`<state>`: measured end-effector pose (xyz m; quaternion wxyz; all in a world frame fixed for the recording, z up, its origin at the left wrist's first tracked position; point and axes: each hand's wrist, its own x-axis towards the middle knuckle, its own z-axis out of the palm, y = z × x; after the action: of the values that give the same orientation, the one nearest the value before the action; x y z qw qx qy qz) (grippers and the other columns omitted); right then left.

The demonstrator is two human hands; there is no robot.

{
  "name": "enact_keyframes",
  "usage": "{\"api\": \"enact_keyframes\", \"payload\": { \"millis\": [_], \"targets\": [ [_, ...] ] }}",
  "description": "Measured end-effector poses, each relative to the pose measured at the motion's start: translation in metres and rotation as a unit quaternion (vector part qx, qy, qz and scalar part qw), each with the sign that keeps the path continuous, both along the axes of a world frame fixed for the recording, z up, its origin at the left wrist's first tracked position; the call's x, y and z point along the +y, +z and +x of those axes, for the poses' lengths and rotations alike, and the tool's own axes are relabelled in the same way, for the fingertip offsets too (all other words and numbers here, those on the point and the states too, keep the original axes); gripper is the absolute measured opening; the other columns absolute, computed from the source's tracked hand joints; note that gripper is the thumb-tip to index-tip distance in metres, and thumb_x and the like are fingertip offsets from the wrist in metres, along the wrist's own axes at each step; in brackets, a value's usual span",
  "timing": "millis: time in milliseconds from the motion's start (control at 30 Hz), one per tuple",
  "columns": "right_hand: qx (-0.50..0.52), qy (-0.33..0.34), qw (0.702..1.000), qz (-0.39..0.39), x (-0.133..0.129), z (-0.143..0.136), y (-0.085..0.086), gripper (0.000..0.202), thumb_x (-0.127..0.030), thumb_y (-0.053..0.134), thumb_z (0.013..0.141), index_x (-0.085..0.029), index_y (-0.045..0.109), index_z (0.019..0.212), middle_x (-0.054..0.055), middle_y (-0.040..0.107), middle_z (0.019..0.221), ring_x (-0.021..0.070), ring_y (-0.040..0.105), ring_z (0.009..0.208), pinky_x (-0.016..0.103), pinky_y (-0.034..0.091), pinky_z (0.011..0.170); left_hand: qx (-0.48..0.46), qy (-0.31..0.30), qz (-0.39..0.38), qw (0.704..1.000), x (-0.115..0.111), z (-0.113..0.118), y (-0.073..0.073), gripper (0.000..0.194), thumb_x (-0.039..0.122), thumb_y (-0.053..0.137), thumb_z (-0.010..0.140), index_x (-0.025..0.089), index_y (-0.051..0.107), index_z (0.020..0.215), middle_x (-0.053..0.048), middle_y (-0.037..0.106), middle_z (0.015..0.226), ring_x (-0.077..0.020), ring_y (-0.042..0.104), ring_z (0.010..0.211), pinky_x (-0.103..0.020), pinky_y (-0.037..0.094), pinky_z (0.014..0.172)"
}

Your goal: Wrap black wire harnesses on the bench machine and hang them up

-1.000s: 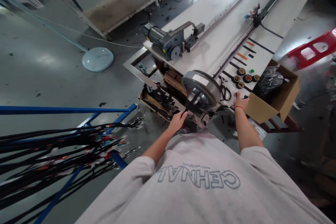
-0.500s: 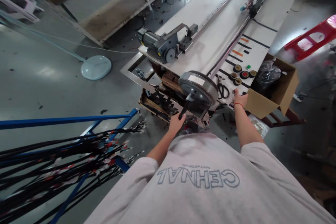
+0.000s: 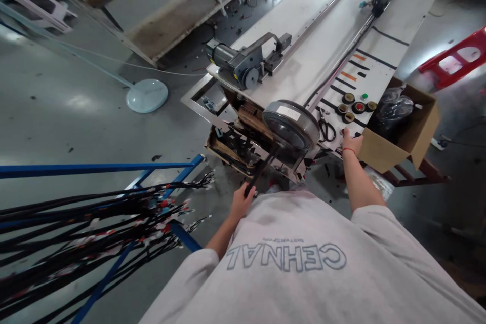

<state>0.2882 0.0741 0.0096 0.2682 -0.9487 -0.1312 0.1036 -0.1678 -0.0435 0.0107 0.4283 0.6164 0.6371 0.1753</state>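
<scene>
My left hand (image 3: 241,202) is closed round a straight length of black wire harness (image 3: 261,169), in front of my waist. From there the harness runs up to a grey ring-shaped wheel (image 3: 291,124) at the near end of the long white machine table (image 3: 299,81). My right hand (image 3: 352,143) is at the near right corner of this table, with a fingertip by a small red button (image 3: 342,132). Its other fingers look curled, and what they grip is hard to make out. Black-handled scissors (image 3: 326,129) and several tape rolls (image 3: 348,118) lie close by.
A cardboard box (image 3: 415,131) with a dark plastic bag stands right of the table. An electric motor unit (image 3: 239,66) sits on the table's left. Many black harnesses (image 3: 125,233) hang on a blue rack (image 3: 102,168) at left. A red stool (image 3: 455,58) is at far right.
My left hand has drawn back from the wheel toward my body, down and left, so a longer stretch of harness shows. My right hand stays at the table corner. The view has shifted slightly.
</scene>
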Motion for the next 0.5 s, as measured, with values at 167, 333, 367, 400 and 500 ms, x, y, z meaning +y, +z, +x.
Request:
{"api": "enact_keyframes", "payload": {
  "millis": [167, 333, 367, 400, 500],
  "targets": [
    [-0.001, -0.006, 1.000, 0.001, 0.001, 0.000, 0.000, 0.070, -0.064, 0.063, 0.074, -0.012, 0.050, 0.118, 0.022, 0.058, 0.123, 0.0346, 0.055, 0.115, 0.047, 0.042, 0.097, -0.022, 0.001, 0.032, 0.999, 0.007, 0.007, 0.024, 0.044, 0.049, 0.037, 0.090, 0.016, 0.064, 0.100, -0.003, 0.063, 0.071, -0.0152, 0.055, 0.061, -0.025, 0.044, 0.061],
    [-0.001, -0.001, 1.000, -0.002, 0.001, -0.001, 0.000, 0.071, -0.064, 0.061, 0.075, -0.011, 0.049, 0.120, 0.022, 0.057, 0.123, 0.0343, 0.055, 0.117, 0.047, 0.042, 0.098, -0.026, 0.000, 0.054, 0.998, 0.025, 0.025, 0.021, 0.041, 0.044, 0.037, 0.092, 0.015, 0.063, 0.104, -0.007, 0.069, 0.082, -0.0177, 0.062, 0.073, -0.026, 0.047, 0.072],
    [0.001, -0.001, 1.000, -0.003, 0.001, -0.001, 0.001, 0.072, -0.065, 0.061, 0.075, -0.011, 0.049, 0.121, 0.022, 0.057, 0.123, 0.0344, 0.055, 0.117, 0.047, 0.042, 0.098, -0.030, -0.003, 0.056, 0.998, 0.029, 0.029, 0.019, 0.040, 0.043, 0.037, 0.093, 0.015, 0.063, 0.105, -0.008, 0.070, 0.084, -0.0179, 0.063, 0.075, -0.027, 0.047, 0.073],
    [0.002, -0.002, 1.000, -0.004, 0.001, -0.001, 0.001, 0.072, -0.065, 0.061, 0.075, -0.011, 0.049, 0.122, 0.023, 0.057, 0.124, 0.0346, 0.055, 0.117, 0.047, 0.042, 0.098, -0.032, -0.006, 0.057, 0.998, 0.033, 0.032, 0.018, 0.039, 0.042, 0.037, 0.093, 0.016, 0.063, 0.106, -0.008, 0.070, 0.085, -0.0180, 0.063, 0.076, -0.027, 0.047, 0.074],
    [0.005, -0.002, 1.000, -0.006, 0.001, -0.002, 0.001, 0.074, -0.065, 0.060, 0.076, -0.010, 0.048, 0.123, 0.023, 0.057, 0.125, 0.0357, 0.054, 0.117, 0.048, 0.042, 0.098, -0.037, -0.020, 0.060, 0.997, 0.047, 0.041, 0.017, 0.039, 0.042, 0.036, 0.094, 0.016, 0.063, 0.107, -0.007, 0.069, 0.085, -0.0176, 0.063, 0.077, -0.026, 0.047, 0.075]
  ]
}}
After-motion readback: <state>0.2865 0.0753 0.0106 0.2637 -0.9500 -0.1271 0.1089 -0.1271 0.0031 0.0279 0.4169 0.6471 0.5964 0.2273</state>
